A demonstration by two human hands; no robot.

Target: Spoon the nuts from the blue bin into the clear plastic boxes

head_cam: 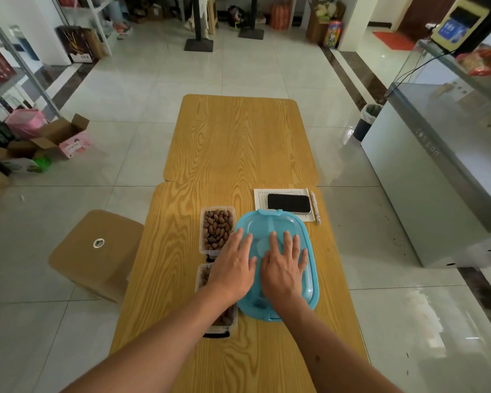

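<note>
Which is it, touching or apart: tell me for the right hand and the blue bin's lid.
Touching. The head view shows the right hand lying flat, fingers spread, on the blue bin's lid, with no gap visible beneath it.

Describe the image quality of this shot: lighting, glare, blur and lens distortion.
Head view: soft, even indoor light, dimmer at the corners; window glare on the floor tiles at right; wide-angle bending curves the table edges and shelves; the red bags at top right are smeared; both hands and the bin lid are sharp.
</note>
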